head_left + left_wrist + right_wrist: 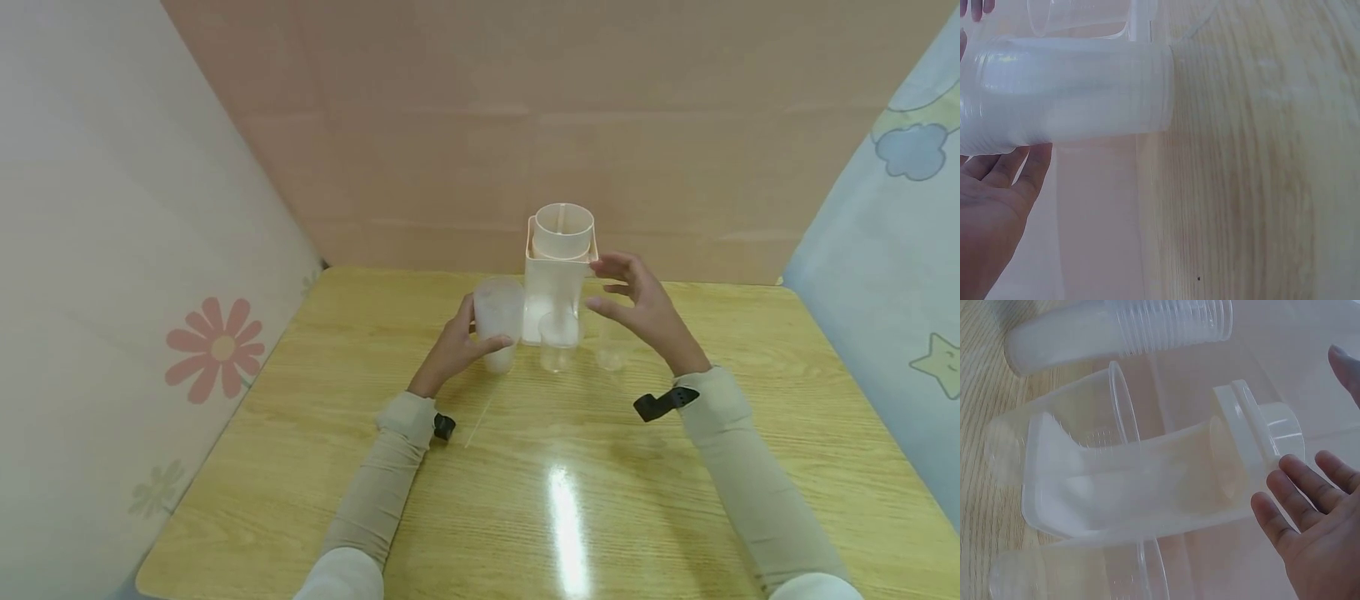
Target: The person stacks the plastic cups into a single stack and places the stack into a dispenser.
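Note:
My left hand (459, 343) grips an upright stack of clear plastic cups (498, 310), thumb across its near side and fingers behind. In the left wrist view the nested rims of this stack (1072, 94) show at the fingertips. My right hand (651, 312) has its fingers spread, holding nothing, beside the top of a white cup holder (553, 287). The holder has a round ring at its top and a flat base. In the right wrist view the fingertips (1266, 509) are right by the ring. A single clear cup (557, 354) stands in front of the holder, overlapping it.
Another clear cup (611, 354) stands to the right, under my right hand. A thin pale stick (477, 423) lies on the wooden table (600, 533) near my left wrist. A beige backdrop (420, 167) rises behind the table's far edge, with patterned panels at both sides.

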Tool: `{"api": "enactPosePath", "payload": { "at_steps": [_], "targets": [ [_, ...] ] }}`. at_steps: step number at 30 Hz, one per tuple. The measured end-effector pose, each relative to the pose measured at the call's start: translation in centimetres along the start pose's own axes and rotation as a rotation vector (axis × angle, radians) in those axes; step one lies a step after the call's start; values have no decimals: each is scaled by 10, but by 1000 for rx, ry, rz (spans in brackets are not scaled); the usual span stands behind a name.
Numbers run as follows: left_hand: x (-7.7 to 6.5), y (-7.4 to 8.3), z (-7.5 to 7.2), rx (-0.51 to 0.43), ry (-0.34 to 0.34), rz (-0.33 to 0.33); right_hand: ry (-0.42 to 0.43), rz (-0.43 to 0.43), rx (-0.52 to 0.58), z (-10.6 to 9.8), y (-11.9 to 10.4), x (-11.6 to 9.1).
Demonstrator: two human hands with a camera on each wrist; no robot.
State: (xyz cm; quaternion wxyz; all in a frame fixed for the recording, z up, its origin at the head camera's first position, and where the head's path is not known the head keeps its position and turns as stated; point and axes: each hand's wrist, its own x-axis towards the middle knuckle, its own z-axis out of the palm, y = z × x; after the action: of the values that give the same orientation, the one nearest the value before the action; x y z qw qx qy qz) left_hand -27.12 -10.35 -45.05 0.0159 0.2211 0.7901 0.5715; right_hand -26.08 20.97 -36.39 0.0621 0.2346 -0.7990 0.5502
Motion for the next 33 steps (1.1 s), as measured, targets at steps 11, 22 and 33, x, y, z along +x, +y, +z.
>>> {"api": "enactPosePath", "payload": {
  "at_steps": [11, 22, 33],
  "targets": [
    [1, 3, -1, 5, 1, -3, 31, -2, 12, -10, 7, -5],
    [-1, 2, 0, 8, 3, -7, 64, 56, -29, -20, 9, -13],
    [-2, 0, 1, 16, 9, -1, 61, 105, -61, -27, 23, -22]
  ]
}}
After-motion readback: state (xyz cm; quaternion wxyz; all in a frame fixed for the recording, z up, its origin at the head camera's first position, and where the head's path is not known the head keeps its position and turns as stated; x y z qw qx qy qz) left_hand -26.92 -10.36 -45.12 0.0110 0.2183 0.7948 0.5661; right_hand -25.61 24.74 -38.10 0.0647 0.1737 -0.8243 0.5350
